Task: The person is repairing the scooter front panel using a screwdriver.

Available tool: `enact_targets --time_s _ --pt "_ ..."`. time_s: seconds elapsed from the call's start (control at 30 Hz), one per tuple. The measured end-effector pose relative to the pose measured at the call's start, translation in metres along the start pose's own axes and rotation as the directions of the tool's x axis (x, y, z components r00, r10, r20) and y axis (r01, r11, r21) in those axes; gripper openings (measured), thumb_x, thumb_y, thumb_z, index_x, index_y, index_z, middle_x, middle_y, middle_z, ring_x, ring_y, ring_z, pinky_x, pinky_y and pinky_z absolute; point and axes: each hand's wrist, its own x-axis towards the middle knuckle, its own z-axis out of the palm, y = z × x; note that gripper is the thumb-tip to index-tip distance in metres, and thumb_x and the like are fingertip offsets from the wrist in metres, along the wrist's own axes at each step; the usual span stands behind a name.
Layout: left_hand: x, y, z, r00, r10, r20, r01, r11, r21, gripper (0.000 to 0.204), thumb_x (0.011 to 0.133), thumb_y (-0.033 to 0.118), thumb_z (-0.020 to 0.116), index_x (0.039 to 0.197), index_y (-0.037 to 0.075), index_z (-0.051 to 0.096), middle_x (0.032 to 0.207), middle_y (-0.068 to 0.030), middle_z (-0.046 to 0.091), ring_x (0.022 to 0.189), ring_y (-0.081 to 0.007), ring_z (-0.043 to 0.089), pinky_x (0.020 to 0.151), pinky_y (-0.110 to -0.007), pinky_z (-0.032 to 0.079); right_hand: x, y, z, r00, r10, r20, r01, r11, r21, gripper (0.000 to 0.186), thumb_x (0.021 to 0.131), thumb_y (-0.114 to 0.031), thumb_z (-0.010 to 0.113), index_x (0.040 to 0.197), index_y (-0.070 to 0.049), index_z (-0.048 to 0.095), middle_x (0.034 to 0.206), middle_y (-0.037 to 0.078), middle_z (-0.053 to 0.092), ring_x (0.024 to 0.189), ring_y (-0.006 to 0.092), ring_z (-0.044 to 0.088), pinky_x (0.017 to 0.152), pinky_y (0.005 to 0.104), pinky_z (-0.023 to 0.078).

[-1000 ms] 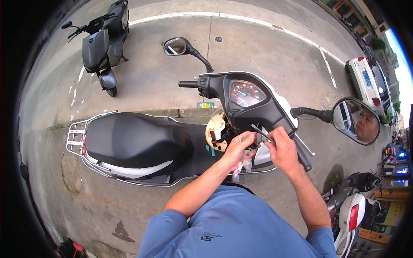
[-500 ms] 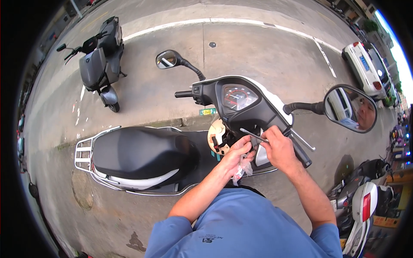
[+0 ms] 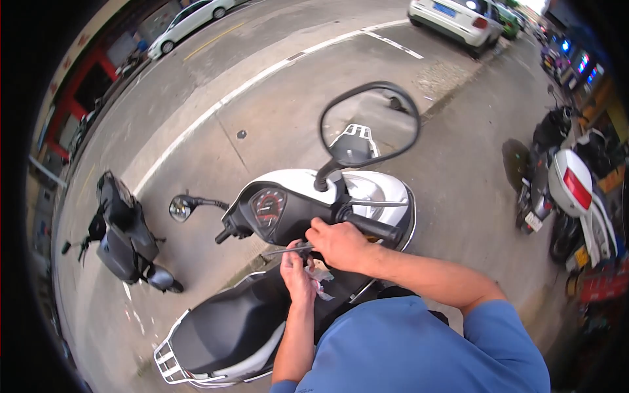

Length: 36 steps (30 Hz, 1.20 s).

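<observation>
A white and black scooter stands in front of me, with its dashboard (image 3: 267, 208) facing me. My right hand (image 3: 344, 247) is closed on a slim grey metal tool (image 3: 278, 251), whose thin end points left across my left hand. The tool's exact kind is too small to tell. Fingers curled, my left hand (image 3: 298, 280) holds a crumpled clear plastic bag (image 3: 321, 286) with some red on it. A small dark part (image 3: 303, 251) shows between the two hands, just below the dashboard. Both hands are close together, above the scooter's footwell.
The scooter's black seat (image 3: 229, 321) lies to the lower left. A round mirror (image 3: 370, 124) and the right handlebar grip (image 3: 373, 226) stick up beyond my right hand. Another grey scooter (image 3: 124, 242) is parked left. Motorbikes (image 3: 567, 190) stand right; a white car (image 3: 452, 23) is far off.
The view has swung to the right, so the scooter now appears lower and further left. My hands stay together with the tool and bag; the pale helmet in the footwell is no longer seen.
</observation>
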Motion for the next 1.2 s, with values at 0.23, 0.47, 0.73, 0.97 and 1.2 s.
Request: enact_targets --time_s 0.23,0.47,0.73,0.97,1.2 --pt "0.004 0.005 0.001 0.999 0.003 0.046 -0.004 0.999 0.034 0.036 0.102 0.032 0.052 0.117 0.000 0.055 0.084 -0.0023 0.059 0.060 -0.0075 0.049 0.050 -0.021 0.038 -0.001 0.000 -0.007 1.000 0.011 0.026 -0.012 0.999 0.041 0.029 0.070 -0.008 0.069 0.094 0.001 0.056 0.104 0.017 0.057 0.074 0.0297 0.070 0.059 0.0403 0.057" --pt "-0.005 0.016 0.004 0.999 -0.017 0.036 0.016 1.000 0.023 0.040 0.101 0.034 0.055 0.122 0.000 0.054 0.086 -0.0016 0.060 0.060 -0.0070 0.049 0.050 -0.020 0.037 0.002 -0.001 -0.008 0.999 -0.003 0.050 0.001 0.999 0.036 0.032 0.070 -0.008 0.069 0.098 0.002 0.058 0.105 0.017 0.057 0.075 0.0300 0.070 0.060 0.0408 0.057" --pt "-0.017 0.016 0.010 0.995 0.001 -0.097 0.009 0.995 0.097 0.034 0.101 0.018 0.055 0.130 0.000 0.053 0.091 -0.0034 0.063 0.066 -0.0072 0.053 0.053 -0.022 0.041 0.000 0.001 -0.007 1.000 -0.006 0.005 0.006 1.000 0.013 0.024 0.074 -0.009 0.067 0.093 -0.001 0.054 0.099 0.015 0.055 0.069 0.0328 0.067 0.057 0.0426 0.055" --pt "-0.029 0.013 0.007 0.988 0.068 -0.138 -0.050 0.990 0.132 0.035 0.089 0.001 0.067 0.122 0.000 0.054 0.097 -0.0028 0.062 0.073 -0.0059 0.057 0.062 -0.019 0.047 0.001 -0.002 -0.009 0.998 -0.003 0.060 0.003 1.000 0.001 0.027 0.074 -0.006 0.067 0.096 -0.001 0.053 0.100 0.016 0.055 0.068 0.0331 0.068 0.060 0.0433 0.055" --pt "-0.028 0.009 0.003 0.984 0.088 -0.155 -0.058 0.981 0.185 0.030 0.089 0.001 0.068 0.118 0.000 0.059 0.097 -0.0029 0.061 0.076 -0.0062 0.057 0.064 -0.020 0.048 0.004 -0.007 -0.010 0.992 0.018 0.123 -0.023 0.999 0.042 0.022 0.085 -0.014 0.067 0.096 -0.002 0.052 0.101 0.016 0.053 0.076 0.0351 0.066 0.065 0.0463 0.054"
